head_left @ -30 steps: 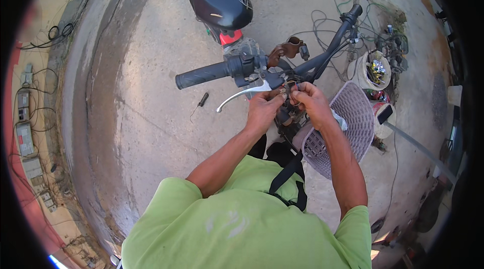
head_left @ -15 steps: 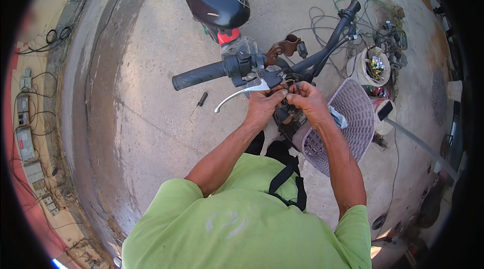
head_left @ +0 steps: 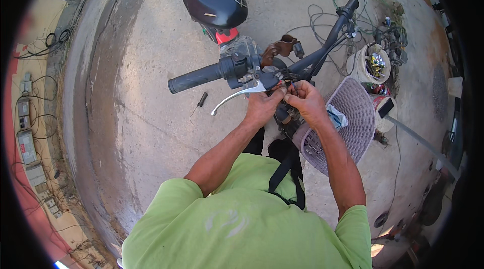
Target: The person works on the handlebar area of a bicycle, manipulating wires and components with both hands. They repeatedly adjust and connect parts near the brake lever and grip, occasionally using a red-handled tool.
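Fingers first. Left hand (head_left: 262,109) and right hand (head_left: 308,104) meet at the middle of the handlebar (head_left: 322,57), thumbs and fingertips almost touching. The fingers of both look pinched closed on thin wires (head_left: 281,84); which strand each one has is too small to tell.

Possible trouble: a strand could slip or snap if the two hands pull unevenly, the ends being so fine. Bare ends could touch their neighbours, the bunch being crowded. A turn of the bar could tug everything (nothing is seen bracing it).

Wires: a thin, tangled, mostly dark bunch with a reddish bit showing, beside the inner end of the silver lever (head_left: 237,95), partly hidden by the hands. The handlebar is dark, with a ribbed black grip (head_left: 195,78) on its left end; its right end reaches up and away.

Further out: rusty bracket (head_left: 275,51) just beyond the bar; pale woven basket (head_left: 364,113) beside the right forearm, bluish cloth (head_left: 337,117) inside. On the concrete floor (head_left: 151,52), a black-handled tool (head_left: 202,99) lies below the grip; a black seat (head_left: 214,1) stands near the top edge; a whitish bucket (head_left: 357,71) sits toward the right edge.
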Motion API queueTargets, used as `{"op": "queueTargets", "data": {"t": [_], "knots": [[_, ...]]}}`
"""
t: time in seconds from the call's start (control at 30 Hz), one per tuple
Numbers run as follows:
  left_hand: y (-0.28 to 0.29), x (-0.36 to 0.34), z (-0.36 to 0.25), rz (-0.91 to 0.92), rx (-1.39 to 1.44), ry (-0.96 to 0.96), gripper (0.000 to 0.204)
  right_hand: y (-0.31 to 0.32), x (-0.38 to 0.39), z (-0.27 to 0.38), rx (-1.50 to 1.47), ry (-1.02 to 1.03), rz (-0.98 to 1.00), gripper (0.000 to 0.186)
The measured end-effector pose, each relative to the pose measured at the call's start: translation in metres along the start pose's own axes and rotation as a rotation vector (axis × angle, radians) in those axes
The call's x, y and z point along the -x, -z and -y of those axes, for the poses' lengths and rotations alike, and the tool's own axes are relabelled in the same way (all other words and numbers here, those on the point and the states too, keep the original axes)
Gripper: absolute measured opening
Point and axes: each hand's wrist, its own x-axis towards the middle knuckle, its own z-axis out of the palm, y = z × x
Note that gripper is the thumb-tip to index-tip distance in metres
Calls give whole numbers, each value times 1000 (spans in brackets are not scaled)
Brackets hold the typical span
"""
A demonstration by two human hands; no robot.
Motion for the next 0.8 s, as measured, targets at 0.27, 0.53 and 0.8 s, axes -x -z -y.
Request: {"op": "queueTargets", "data": {"t": [0.27, 0.53, 0.8], "knots": [[6, 0, -2, 64, 82, -41, 16, 0, 3, 8, 103, 34, -41, 21], [12, 2, -3, 112, 27, -86, 19, 5, 0, 7, 61, 21, 4, 22], [7, 1, -6, 84, 104, -80, 20, 6, -2, 13, 86, 14, 30, 24]]}}
